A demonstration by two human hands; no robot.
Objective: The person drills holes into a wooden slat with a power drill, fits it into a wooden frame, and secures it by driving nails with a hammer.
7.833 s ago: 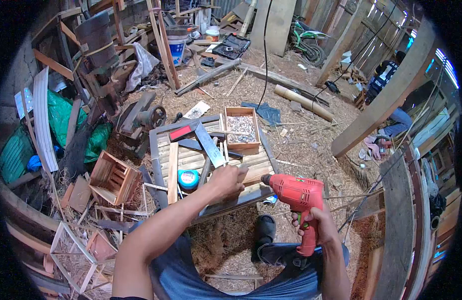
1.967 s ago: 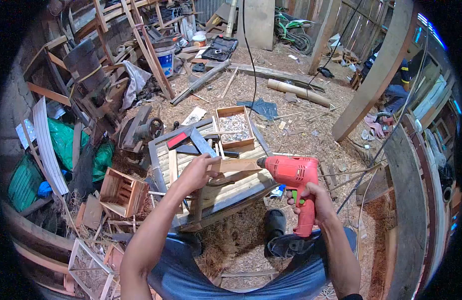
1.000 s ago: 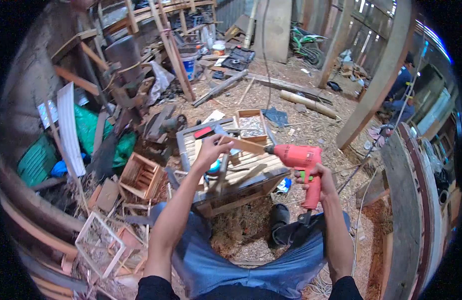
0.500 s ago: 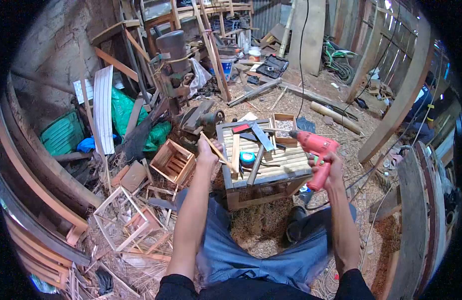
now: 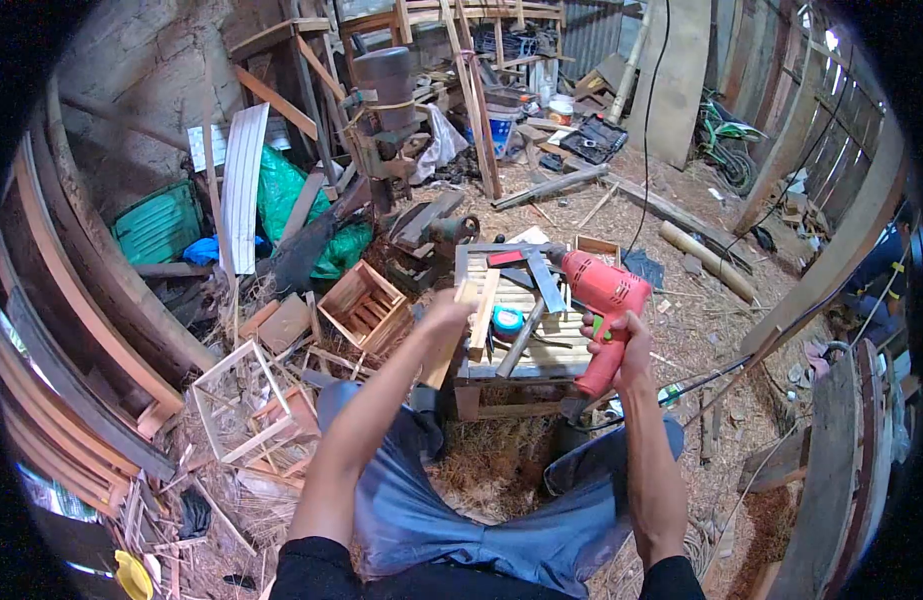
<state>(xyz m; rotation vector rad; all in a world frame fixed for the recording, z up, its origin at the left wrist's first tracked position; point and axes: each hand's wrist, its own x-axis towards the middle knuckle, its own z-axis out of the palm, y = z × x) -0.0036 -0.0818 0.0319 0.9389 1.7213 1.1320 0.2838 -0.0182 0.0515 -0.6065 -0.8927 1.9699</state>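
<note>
My right hand (image 5: pixel 626 352) is wrapped round the grip of a red power drill (image 5: pixel 609 285), its nose pointing up and left over the table's far side. My left hand (image 5: pixel 447 316), slightly blurred, is closed on a strip of wood (image 5: pixel 442 358) that slants downward beside the table's left edge. On the slatted low table (image 5: pixel 551 374) lie a blue tape measure (image 5: pixel 506 320), a hammer (image 5: pixel 522 342), a try square (image 5: pixel 544 280) and a wooden piece (image 5: pixel 483 315). Behind the drill, a small wooden box (image 5: pixel 598 246) is partly hidden.
Left of the table stand a slatted wooden crate (image 5: pixel 364 305) and a pale wooden frame (image 5: pixel 249 402). A bench vise (image 5: pixel 451 228) is just beyond the table. A black cable (image 5: pixel 643 200) hangs down at the back, and a wooden post (image 5: pixel 831 250) leans at right.
My left hand has turned the wood strip from lying across the table's edge to hanging down beside it. The drill has come left, covering much of the small box. The whole view has shifted.
</note>
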